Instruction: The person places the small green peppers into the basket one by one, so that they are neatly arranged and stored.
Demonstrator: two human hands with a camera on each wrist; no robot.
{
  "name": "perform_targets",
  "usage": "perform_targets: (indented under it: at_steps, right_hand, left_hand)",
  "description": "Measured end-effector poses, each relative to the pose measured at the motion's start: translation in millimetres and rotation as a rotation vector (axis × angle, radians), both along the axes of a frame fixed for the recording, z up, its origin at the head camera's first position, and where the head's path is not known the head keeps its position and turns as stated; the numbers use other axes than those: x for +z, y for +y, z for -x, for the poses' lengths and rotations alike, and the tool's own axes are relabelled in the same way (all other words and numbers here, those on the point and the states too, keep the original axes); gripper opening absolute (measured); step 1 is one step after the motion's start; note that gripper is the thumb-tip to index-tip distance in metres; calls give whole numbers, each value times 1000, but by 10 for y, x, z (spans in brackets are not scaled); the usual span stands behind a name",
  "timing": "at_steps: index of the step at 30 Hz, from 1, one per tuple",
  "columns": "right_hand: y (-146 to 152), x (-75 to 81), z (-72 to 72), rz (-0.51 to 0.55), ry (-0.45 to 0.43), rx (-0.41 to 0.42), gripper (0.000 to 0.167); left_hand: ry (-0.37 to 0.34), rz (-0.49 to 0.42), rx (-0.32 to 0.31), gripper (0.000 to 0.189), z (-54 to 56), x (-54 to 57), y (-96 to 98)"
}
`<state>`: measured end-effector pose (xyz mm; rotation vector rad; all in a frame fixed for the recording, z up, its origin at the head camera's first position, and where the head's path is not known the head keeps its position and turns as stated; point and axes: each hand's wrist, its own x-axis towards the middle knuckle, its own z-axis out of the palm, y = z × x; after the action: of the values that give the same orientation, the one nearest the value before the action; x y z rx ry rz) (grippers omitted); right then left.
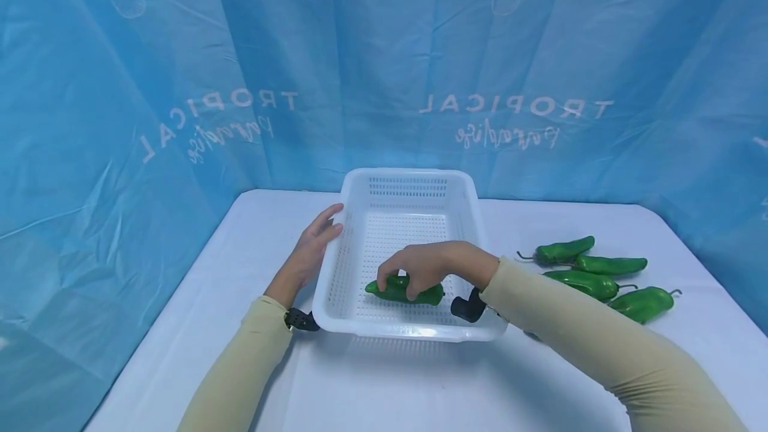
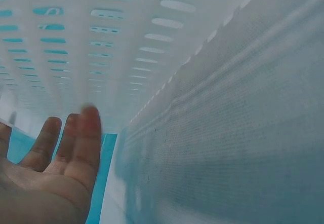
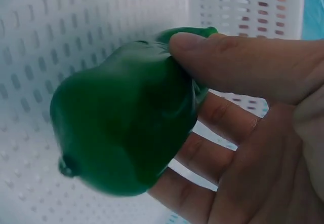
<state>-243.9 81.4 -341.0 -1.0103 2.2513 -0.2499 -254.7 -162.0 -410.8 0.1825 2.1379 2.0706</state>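
My right hand (image 1: 423,265) pinches a green pepper (image 1: 396,291) between thumb and fingers, low inside a white plastic basket (image 1: 410,332). In the right wrist view the thumb lies on the near side of the pepper (image 3: 121,122) and the fingers wrap its other side; its blunt end points toward the camera. At the basket's left side is my left hand (image 1: 309,249), with fingertips right at the rim. The left wrist view shows that hand (image 2: 55,173) with its fingers extended beside the slotted basket wall (image 2: 81,62).
Several green peppers (image 1: 579,282) lie in a loose group on the white table (image 1: 180,325), right of the basket and partly behind my right forearm. A blue printed curtain (image 1: 384,65) hangs behind and along the sides. Dark wrist cameras (image 1: 468,307) sit on both wrists.
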Motion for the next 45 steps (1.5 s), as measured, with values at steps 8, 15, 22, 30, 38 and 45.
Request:
perform_targets:
  at_steps: [8, 15, 22, 30, 38, 45]
  right_hand:
    - [-34, -126, -38, -58, -18, -22, 43]
    - [-40, -101, -53, -82, -29, -28, 48]
    - [-40, -92, -77, -77, -107, 15, 48]
    - [-25, -93, -76, -45, -206, 65, 53]
    - [-14, -75, -68, -29, -264, 71, 53]
    - [-10, -73, -37, 2, -252, 85, 47]
  left_hand:
    - [16, -1, -3, 59, 2, -12, 2]
    - [16, -3, -10, 60, 2, -1, -2]
    - [12, 15, -3, 60, 4, 3, -6]
    - [11, 6, -4, 59, 4, -5, 4]
    - [-9, -38, -2, 59, 15, -11, 12]
    - [-13, -31, 5, 60, 12, -5, 3]
